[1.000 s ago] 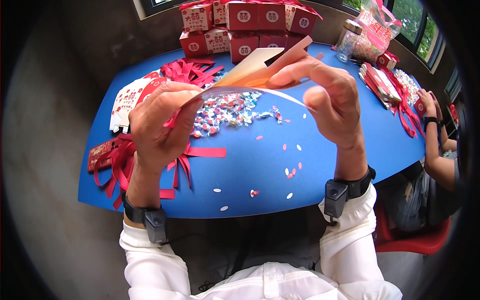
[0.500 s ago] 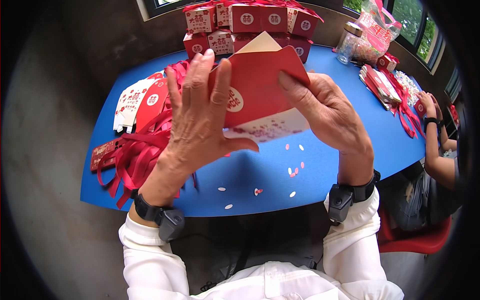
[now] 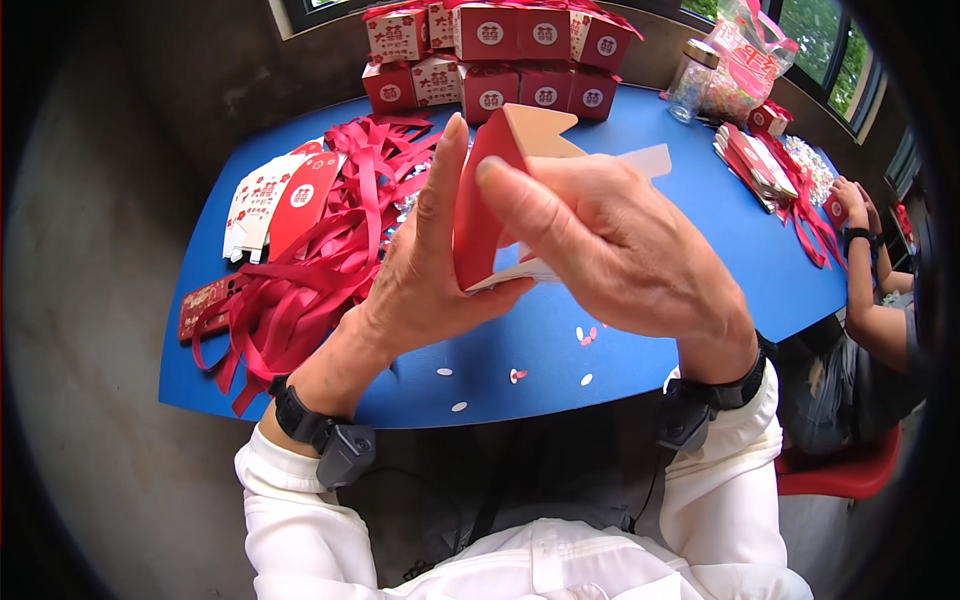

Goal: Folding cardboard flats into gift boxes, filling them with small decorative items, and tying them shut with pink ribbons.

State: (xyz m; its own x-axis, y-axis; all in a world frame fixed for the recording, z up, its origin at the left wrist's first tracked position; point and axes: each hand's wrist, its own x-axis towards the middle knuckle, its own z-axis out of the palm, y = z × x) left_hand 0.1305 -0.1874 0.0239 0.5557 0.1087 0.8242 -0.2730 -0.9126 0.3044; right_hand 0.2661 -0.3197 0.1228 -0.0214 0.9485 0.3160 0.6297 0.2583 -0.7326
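Above the middle of the blue table I hold a partly folded red and white gift box, its cream inside and loose end flaps showing at the top. My left hand cradles its left side, index finger upright along the red panel and thumb beneath. My right hand grips it from the right, with the thumb pressed on the red face and the other fingers curled behind, partly hidden. To the left of my left hand lies a heap of dark red ribbons beside flat unfolded boxes.
Finished boxes stand stacked at the back of the blue table. A glass jar, a candy bag and more flat boxes lie right. Small oval confetti is scattered nearby. Another person's hands work at far right.
The box has been turned from a broad, flat red face to a narrower edge-on view, with its flaps spread. My right hand has moved left and closed further over it.
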